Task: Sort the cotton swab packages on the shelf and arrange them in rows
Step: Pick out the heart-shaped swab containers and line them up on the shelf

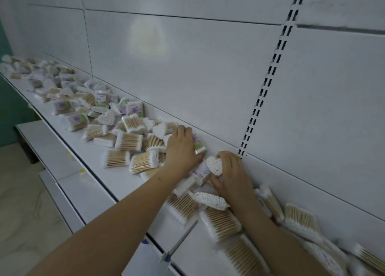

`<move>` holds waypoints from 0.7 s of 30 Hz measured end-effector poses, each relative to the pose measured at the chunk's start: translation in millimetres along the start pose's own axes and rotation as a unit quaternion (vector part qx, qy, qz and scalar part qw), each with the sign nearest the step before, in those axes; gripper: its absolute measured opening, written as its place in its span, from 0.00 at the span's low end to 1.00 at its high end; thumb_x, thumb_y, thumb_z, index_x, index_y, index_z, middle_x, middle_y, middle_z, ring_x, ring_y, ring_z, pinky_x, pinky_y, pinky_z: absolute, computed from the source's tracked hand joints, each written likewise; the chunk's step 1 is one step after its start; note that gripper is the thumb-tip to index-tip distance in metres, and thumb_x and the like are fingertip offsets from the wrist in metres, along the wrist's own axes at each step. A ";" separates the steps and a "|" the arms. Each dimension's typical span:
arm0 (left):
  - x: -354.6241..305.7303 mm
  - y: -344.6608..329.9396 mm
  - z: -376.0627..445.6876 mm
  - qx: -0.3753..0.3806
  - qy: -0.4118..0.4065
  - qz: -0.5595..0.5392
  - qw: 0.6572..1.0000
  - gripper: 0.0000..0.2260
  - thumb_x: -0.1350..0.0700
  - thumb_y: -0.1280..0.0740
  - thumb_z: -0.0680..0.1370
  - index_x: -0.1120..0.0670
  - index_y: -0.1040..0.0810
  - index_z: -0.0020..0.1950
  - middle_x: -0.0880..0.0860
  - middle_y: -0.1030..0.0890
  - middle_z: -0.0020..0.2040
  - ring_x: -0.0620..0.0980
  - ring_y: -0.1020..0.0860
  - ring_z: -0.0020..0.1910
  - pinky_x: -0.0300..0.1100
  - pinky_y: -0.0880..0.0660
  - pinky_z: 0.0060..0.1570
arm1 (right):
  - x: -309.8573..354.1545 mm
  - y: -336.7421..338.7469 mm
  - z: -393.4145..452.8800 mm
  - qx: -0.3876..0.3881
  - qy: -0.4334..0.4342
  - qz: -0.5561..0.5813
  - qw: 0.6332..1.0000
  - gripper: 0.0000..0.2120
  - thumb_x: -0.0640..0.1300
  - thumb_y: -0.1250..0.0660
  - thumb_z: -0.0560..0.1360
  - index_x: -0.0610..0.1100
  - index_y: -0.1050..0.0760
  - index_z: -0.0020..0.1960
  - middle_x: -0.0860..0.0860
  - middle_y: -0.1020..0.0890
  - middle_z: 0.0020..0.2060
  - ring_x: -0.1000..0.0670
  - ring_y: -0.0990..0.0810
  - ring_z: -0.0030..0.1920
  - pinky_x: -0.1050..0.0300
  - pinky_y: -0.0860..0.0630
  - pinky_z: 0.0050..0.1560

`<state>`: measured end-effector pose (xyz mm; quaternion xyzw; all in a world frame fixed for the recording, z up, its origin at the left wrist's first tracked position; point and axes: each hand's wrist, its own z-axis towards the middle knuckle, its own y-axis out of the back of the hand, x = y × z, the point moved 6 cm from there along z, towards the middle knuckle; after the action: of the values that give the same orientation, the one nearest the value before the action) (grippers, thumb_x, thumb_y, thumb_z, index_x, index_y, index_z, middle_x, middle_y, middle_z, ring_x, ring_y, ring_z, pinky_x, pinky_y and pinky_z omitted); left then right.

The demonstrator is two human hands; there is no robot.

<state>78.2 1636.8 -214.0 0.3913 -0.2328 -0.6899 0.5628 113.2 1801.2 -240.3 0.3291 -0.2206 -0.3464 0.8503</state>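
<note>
Clear plastic heart-shaped pkg of white-tipped cotton swabs stands on edge on the white metal shelf, close to the white back panel, w/ its heart face toward the camera. Right hand grips it from the right: fingers curled over the top, thumb low at the front. Left hand lies palm-down just beside it on the left, fingers straight and close together, pressing on a pkg w/ purple-and-green floral label next to the back panel.

Around both hands: loose heap of clear rectangular pkgs of wooden-stick cotton swabs, lying flat and tilted at all angles, some overlapping. Another heart-shaped pkg lies flat under the right wrist. More rectangular pkgs run along the shelf toward the lower right, several leaning on the back panel.

Farther left the scatter goes on down the shelf: a white heart-shaped pkg, floral-label pkgs, blurry beyond that. Black-slotted white upright runs down the back panel, ending just behind the right hand. Lower white shelf below left; pale floor beyond.
</note>
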 end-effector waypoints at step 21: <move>-109.2 111.6 -99.5 0.061 0.069 -0.536 0.839 0.27 0.58 0.24 0.72 0.50 0.33 0.65 0.40 0.19 0.47 0.51 0.15 0.43 0.46 0.17 0.44 | -26.7 160.5 -22.7 -0.114 -0.158 0.148 0.970 0.24 0.53 0.33 0.78 0.50 0.32 0.72 0.52 0.26 0.56 0.63 0.30 0.48 0.80 0.35 0.48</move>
<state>230.8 1724.6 -156.9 0.5349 0.0113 -0.8396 0.0943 180.5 1917.2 -145.4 0.1353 -0.3575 -0.2872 0.8783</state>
